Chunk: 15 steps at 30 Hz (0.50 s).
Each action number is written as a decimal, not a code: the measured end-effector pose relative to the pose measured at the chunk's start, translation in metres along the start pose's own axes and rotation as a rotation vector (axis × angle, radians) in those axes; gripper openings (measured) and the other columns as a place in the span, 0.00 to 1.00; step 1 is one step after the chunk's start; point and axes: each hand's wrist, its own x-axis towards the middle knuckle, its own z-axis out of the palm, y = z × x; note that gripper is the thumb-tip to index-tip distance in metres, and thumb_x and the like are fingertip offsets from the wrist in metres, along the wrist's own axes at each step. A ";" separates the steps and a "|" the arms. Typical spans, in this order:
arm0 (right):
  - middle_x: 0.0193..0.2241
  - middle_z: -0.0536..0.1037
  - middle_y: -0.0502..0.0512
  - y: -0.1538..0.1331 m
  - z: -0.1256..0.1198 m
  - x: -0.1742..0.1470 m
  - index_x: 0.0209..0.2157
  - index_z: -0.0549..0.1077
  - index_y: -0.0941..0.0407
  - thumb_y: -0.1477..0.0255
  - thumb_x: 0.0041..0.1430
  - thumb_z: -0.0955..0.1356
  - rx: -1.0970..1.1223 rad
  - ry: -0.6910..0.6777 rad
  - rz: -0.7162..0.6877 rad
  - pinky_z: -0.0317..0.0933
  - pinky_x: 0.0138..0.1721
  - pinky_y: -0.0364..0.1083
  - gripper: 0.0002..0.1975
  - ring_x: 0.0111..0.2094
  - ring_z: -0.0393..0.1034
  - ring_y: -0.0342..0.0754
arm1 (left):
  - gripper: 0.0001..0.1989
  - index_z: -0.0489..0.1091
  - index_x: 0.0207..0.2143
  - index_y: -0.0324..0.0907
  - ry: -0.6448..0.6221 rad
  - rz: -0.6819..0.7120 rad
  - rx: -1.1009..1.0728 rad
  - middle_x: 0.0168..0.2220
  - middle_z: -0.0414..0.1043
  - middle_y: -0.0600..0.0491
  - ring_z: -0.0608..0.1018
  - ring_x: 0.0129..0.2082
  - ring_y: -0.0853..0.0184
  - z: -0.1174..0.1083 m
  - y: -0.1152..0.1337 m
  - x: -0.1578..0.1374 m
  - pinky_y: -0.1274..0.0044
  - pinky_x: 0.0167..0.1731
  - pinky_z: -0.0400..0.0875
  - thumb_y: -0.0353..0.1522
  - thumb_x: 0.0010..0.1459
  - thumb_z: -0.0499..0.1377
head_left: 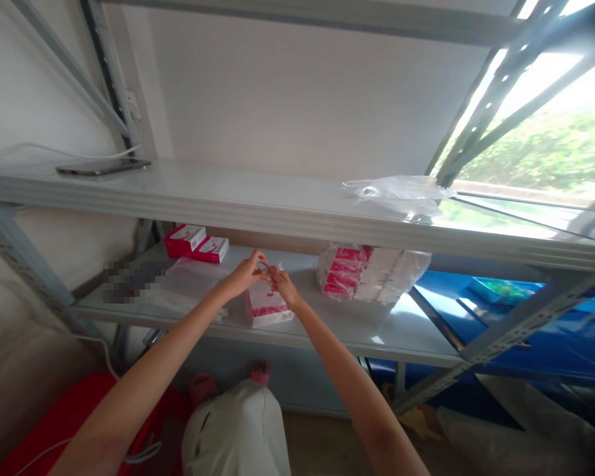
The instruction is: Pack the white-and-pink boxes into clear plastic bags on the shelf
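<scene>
On the lower shelf a white and pink box [269, 309] stands in front of me, its top hazy as if under clear plastic. Just above it my left hand [250, 272] is closed in a pinch. My right hand [281, 284] meets it there with bent fingers, also closed. A small whitish tuft of plastic bag [280, 266] pokes up between the fingertips; the rest of what they grip is mostly hidden by the fingers.
Red and white boxes [186, 241] sit at the shelf's back left, near a flat clear plastic bag [191, 281]. To the right lies a clear bag of several boxes [371, 272]. The upper shelf [252, 192] carries a phone [104, 166] and crumpled plastic [401, 188].
</scene>
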 end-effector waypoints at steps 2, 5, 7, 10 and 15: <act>0.18 0.58 0.45 -0.001 0.002 -0.004 0.32 0.69 0.54 0.48 0.53 0.61 0.019 0.042 0.003 0.46 0.21 0.40 0.23 0.19 0.49 0.39 | 0.09 0.65 0.41 0.42 0.001 0.005 0.098 0.41 0.74 0.50 0.78 0.37 0.66 -0.001 -0.005 -0.010 0.74 0.39 0.71 0.28 0.56 0.58; 0.17 0.58 0.44 -0.001 0.006 -0.006 0.34 0.69 0.53 0.45 0.51 0.62 0.043 0.010 -0.050 0.45 0.20 0.41 0.25 0.18 0.48 0.40 | 0.02 0.68 0.35 0.42 0.039 0.005 0.349 0.38 0.76 0.49 0.78 0.40 0.63 -0.003 -0.003 -0.018 0.73 0.42 0.70 0.28 0.58 0.57; 0.16 0.58 0.44 0.001 0.008 -0.005 0.34 0.69 0.53 0.44 0.50 0.63 0.051 -0.025 -0.085 0.45 0.19 0.42 0.26 0.18 0.48 0.41 | 0.03 0.69 0.37 0.41 0.034 -0.001 0.491 0.38 0.77 0.49 0.79 0.39 0.62 -0.004 0.002 -0.019 0.72 0.41 0.71 0.30 0.60 0.57; 0.16 0.58 0.45 0.004 0.007 -0.002 0.32 0.69 0.53 0.44 0.50 0.63 0.021 -0.021 -0.113 0.47 0.20 0.43 0.25 0.18 0.50 0.42 | 0.09 0.66 0.44 0.42 0.023 0.044 0.631 0.41 0.75 0.49 0.78 0.39 0.63 -0.005 0.013 -0.021 0.74 0.39 0.72 0.29 0.61 0.55; 0.18 0.63 0.48 0.006 -0.003 -0.003 0.26 0.67 0.53 0.45 0.50 0.62 -0.063 -0.070 -0.102 0.52 0.24 0.44 0.24 0.20 0.55 0.43 | 0.12 0.66 0.45 0.42 -0.041 0.222 0.836 0.46 0.68 0.48 0.75 0.43 0.65 -0.002 0.024 -0.026 0.78 0.35 0.72 0.23 0.61 0.50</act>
